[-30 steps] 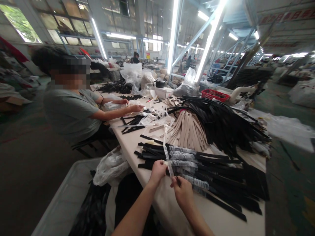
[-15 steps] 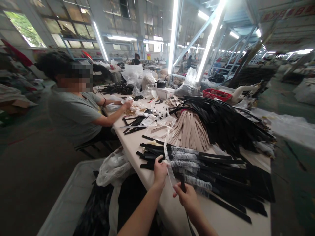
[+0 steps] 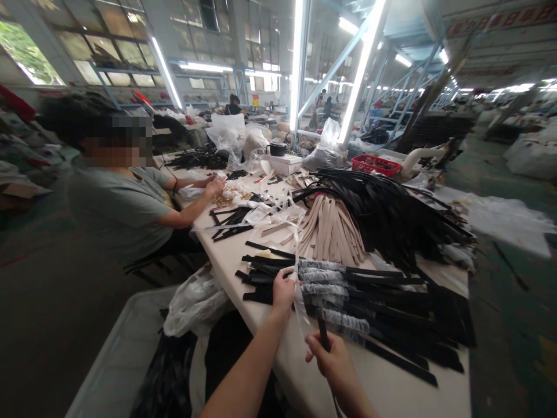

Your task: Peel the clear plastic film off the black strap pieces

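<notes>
My left hand (image 3: pixel 284 290) pinches a strip of clear plastic film (image 3: pixel 300 305) above the near edge of the table. The film runs up from my fingers over the table and hangs down toward my right hand (image 3: pixel 328 354). That hand is closed round a black strap (image 3: pixel 322 334), whose short end sticks up past the fingers while the rest trails down toward the bottom of the view. Just beyond both hands lie several black straps (image 3: pixel 391 302) side by side, their middles wrapped in crinkled clear plastic (image 3: pixel 324 290).
A heap of long black straps (image 3: pixel 383 215) and a fan of beige strips (image 3: pixel 331 232) cover the far side of the table (image 3: pixel 243 296). At left a co-worker (image 3: pixel 122 197) sits handling small pieces. A bin (image 3: pixel 117 342) with black material and a plastic bag (image 3: pixel 195 302) stands below left.
The view has shifted slightly right. My left fingers have closed further on the film, where the thumb stood up before. My right hand still holds the black strap.
</notes>
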Available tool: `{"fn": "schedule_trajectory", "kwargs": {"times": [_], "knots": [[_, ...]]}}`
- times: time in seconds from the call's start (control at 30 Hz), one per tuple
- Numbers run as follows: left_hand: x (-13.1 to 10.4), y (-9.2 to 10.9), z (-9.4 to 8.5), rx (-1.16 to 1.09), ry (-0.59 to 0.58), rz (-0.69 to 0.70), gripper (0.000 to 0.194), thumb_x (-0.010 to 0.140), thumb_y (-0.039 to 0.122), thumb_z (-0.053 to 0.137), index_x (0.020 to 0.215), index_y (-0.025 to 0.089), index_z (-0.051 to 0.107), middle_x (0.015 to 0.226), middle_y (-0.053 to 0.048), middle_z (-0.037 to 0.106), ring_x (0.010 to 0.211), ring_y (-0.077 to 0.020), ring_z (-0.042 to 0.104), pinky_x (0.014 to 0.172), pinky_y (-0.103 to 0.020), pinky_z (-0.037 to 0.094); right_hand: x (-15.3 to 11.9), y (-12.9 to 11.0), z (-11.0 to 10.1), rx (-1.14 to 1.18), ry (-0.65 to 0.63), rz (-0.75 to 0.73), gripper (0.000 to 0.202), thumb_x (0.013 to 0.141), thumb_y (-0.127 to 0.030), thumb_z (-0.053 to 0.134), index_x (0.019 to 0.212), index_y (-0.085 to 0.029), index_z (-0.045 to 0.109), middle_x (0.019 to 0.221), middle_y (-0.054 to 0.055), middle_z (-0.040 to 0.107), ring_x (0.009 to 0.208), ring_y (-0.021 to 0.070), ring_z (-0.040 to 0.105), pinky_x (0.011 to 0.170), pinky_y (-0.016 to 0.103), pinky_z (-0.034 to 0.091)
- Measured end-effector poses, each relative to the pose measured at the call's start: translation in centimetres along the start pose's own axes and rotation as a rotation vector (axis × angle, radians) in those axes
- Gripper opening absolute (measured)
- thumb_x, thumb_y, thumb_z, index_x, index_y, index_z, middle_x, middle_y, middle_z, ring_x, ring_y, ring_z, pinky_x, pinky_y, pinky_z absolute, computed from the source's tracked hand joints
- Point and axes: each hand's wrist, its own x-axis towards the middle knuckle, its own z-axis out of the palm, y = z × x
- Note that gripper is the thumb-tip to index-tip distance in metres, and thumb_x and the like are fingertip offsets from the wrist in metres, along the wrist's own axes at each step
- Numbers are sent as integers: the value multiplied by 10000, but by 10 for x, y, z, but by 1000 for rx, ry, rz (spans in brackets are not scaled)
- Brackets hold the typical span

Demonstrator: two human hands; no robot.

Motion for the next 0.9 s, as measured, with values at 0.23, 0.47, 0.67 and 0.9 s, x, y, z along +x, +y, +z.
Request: {"fn": "schedule_trajectory", "kwargs": {"times": [0.23,0.47,0.67,0.9], "knots": [[26,5,4,156,4,107,360,764,108,510,1104,142,625,682,-46,693,553,-164,639,499,-227,474,-7,-6,-10,-41,81,-39,558,734,-689,655,700,-132,666,545,46,611,459,118,433,452,235,284],[41,38,-4,405,98,261,310,750,84,545,1027,180,645,795,-60,698,788,-210,666,773,-309,495,0,0,-12,-45,140,-1,539,728,-672,668,749,-134,683,594,59,660,465,129,469,456,239,296],[-42,21,-44,529,-13,243,288,873,435,552,750,190,641,683,-27,656,650,-179,607,643,-268,456,6,6,-17,-80,135,-20,494,765,-629,653,738,-136,682,592,57,673,517,154,526,506,249,351],[-124,-34,-32,138,-347,-324,367,746,485,700,810,123,710,496,-13,578,374,-84,416,388,-201,243,3,1,-15,-76,33,-77,436,816,-556,626,658,-151,662,633,56,664,644,197,591,648,290,435]]}}
